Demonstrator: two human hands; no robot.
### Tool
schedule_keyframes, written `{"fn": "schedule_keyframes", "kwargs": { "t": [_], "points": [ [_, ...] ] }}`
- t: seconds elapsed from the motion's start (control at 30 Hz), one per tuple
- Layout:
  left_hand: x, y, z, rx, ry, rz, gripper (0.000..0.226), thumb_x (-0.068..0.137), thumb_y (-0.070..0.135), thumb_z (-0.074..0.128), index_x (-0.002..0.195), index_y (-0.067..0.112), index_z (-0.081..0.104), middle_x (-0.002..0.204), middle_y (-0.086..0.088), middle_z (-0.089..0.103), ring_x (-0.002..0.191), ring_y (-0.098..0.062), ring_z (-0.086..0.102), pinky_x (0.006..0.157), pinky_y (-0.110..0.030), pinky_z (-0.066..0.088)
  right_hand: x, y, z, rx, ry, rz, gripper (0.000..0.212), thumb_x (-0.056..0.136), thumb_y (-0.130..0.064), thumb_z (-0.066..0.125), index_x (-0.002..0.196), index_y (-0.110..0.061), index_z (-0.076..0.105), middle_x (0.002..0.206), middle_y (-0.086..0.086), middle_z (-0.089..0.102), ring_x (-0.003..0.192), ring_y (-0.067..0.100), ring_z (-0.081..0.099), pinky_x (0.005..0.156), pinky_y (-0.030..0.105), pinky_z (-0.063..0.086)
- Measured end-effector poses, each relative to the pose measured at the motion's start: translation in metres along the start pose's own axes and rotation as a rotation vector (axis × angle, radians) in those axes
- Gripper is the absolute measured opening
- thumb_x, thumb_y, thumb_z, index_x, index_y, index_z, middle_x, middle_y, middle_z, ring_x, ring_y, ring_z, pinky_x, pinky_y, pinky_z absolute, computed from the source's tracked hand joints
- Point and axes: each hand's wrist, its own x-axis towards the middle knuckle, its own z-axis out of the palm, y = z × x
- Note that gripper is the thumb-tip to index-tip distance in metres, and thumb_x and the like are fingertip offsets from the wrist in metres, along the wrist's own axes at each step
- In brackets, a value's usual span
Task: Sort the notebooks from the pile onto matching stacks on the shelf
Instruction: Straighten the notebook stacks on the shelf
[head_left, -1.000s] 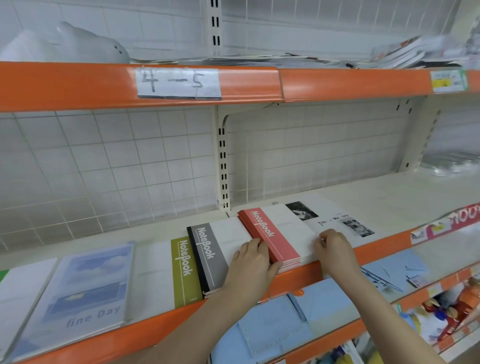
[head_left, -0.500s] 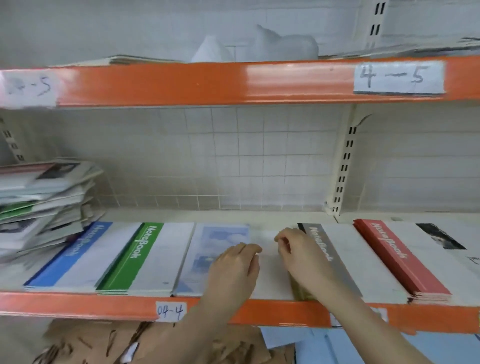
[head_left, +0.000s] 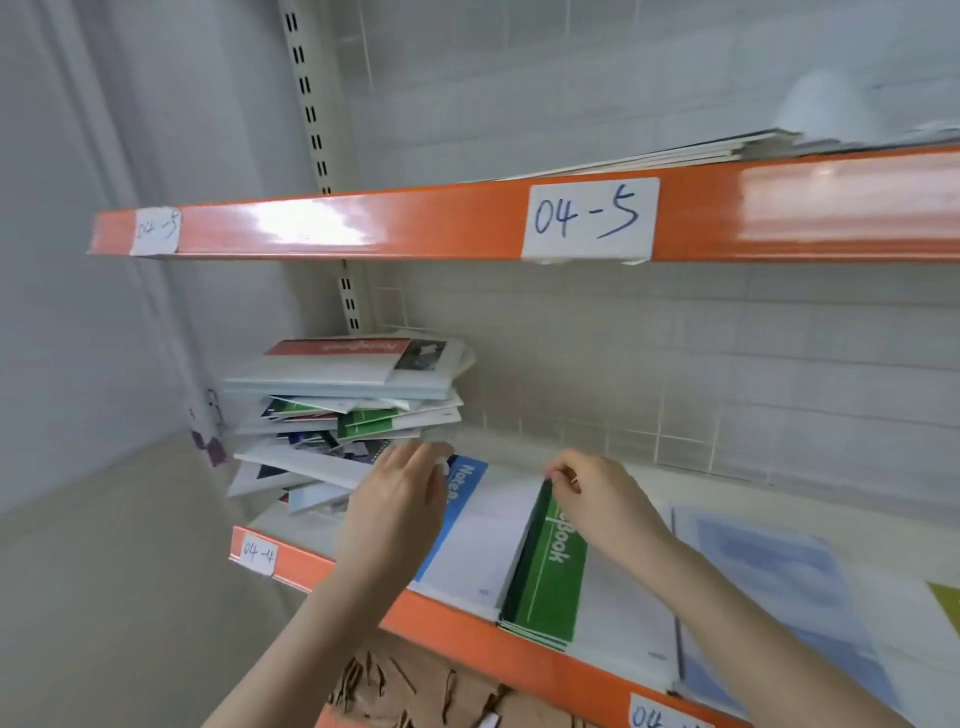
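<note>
The left hand (head_left: 397, 499), fingers spread, reaches toward the untidy pile (head_left: 345, 410) at the shelf's (head_left: 363, 587) left end; the right hand (head_left: 597, 499) hangs loosely curled over the green stack (head_left: 545, 571), whether pinching anything cannot be told. Tugging a lower notebook could topple the leaning pile off the open edge

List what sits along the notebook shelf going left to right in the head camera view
Messy pile of notebooks → left hand → blue notebook stack → green notebook stack with the right hand at its far end → pale sky-picture notebooks.
</note>
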Motion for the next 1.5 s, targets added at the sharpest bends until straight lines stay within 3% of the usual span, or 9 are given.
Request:
{"fn": "schedule_keyframes", "kwargs": {
  "t": [0.2, 0.3, 0.4, 0.53, 0.67, 0.87, 1.07, 1.27, 1.5],
  "points": [
    [0.059, -0.085, -0.034, 0.186, 0.165, 0.025, 0.021, 0.086, 0.005, 0.065, 0.107, 0.004, 0.065, 0.109, -0.014, 0.066, 0.102, -0.034, 0.060, 0.086, -0.043, 0.045, 0.052, -0.043, 0.029, 0.146, -0.024, 0.004, 0.021, 0.097, -0.018, 0.046, 0.103, -0.016, 0.065, 0.095, -0.004, 0.067, 0.086, 0.016, 0.062, 0.078, 0.032, 0.051],
    [0.089, -0.121, -0.039, 0.289, -0.089, -0.029, 0.053, 0.087, 0.038, 0.065, 0.130, 0.010, 0.053, 0.132, -0.015, 0.053, 0.126, -0.035, 0.045, 0.103, -0.050, 0.035, 0.077, -0.058, 0.041, 0.277, -0.026, 0.056, 0.020, 0.098, -0.022, 0.044, 0.106, -0.017, 0.062, 0.094, -0.006, 0.062, 0.083, 0.009, 0.058, 0.068, 0.018, 0.043],
    [0.105, -0.136, -0.036, 0.275, -0.318, -0.078, 0.071, 0.086, 0.059, 0.052, 0.145, 0.021, 0.037, 0.148, -0.006, 0.040, 0.136, -0.026, 0.034, 0.112, -0.043, 0.023, 0.097, -0.074, 0.049, 0.516, -0.031, 0.200, 0.026, 0.099, -0.030, 0.043, 0.104, -0.011, 0.060, 0.098, 0.012, 0.065, 0.079, 0.015, 0.056, 0.073, 0.028, 0.047],
    [0.114, -0.139, -0.028, 0.304, -0.335, 0.063, 0.062, 0.088, 0.059, 0.050, 0.140, 0.026, 0.046, 0.144, 0.003, 0.047, 0.131, -0.021, 0.044, 0.108, -0.038, 0.031, 0.114, -0.085, 0.063, 0.789, -0.055, 0.418, 0.032, 0.095, -0.050, 0.044, 0.095, -0.020, 0.056, 0.098, 0.001, 0.059, 0.090, 0.015, 0.056, 0.083, 0.034, 0.050],
    [0.119, -0.141, -0.019, 0.329, -0.066, 0.450, 0.031, 0.077, 0.036, 0.076, 0.098, 0.012, 0.074, 0.088, -0.007, 0.074, 0.075, -0.028, 0.071, 0.063, -0.037, 0.056, 0.124, -0.088, 0.074, 0.902, -0.013, 0.489, 0.033, 0.091, -0.055, 0.047, 0.097, -0.024, 0.058, 0.096, 0.000, 0.064, 0.094, 0.016, 0.060, 0.083, 0.033, 0.049],
    [0.115, -0.137, -0.016, 0.246, 0.109, 0.557, 0.020, 0.087, 0.020, 0.055, 0.078, 0.009, 0.069, 0.055, -0.002, 0.060, 0.047, -0.024, 0.056, 0.045, -0.028, 0.044, 0.128, -0.086, 0.062, 1.051, 0.043, 0.577, 0.051, 0.096, -0.047, 0.039, 0.062, -0.019, 0.066, 0.074, 0.003, 0.052, 0.072, 0.017, 0.049, 0.071, 0.032, 0.039],
    [0.081, -0.112, -0.020, 0.108, 0.088, 0.723, 0.010, 0.090, 0.014, 0.060, 0.084, 0.013, 0.068, 0.080, 0.002, 0.069, 0.068, -0.017, 0.061, 0.055, -0.030, 0.046, 0.113, -0.058, 0.049, 1.332, -0.189, 0.653, 0.045, 0.092, -0.051, 0.047, 0.107, -0.010, 0.058, 0.082, 0.008, 0.065, 0.067, 0.020, 0.064, 0.059, 0.028, 0.051],
    [0.045, -0.089, -0.002, 0.063, 0.068, 0.861, 0.007, 0.090, 0.013, 0.066, 0.094, 0.018, 0.068, 0.101, 0.001, 0.070, 0.096, -0.017, 0.063, 0.077, -0.032, 0.046, 0.080, -0.033, 0.051, 1.224, -0.268, 0.645, 0.041, 0.076, -0.027, 0.065, 0.111, -0.006, 0.060, 0.084, 0.015, 0.072, 0.064, 0.026, 0.069, 0.056, 0.031, 0.056],
    [0.031, -0.076, -0.012, -0.190, 0.222, 0.443, 0.025, 0.098, 0.032, 0.049, 0.094, 0.014, 0.065, 0.107, -0.006, 0.065, 0.105, -0.022, 0.051, 0.087, -0.032, 0.041, 0.038, -0.010, 0.026, 1.163, 0.086, 0.488, 0.047, 0.077, -0.012, 0.069, 0.122, -0.013, 0.054, 0.103, 0.014, 0.070, 0.080, 0.025, 0.069, 0.057, 0.030, 0.054]
  ]
}}
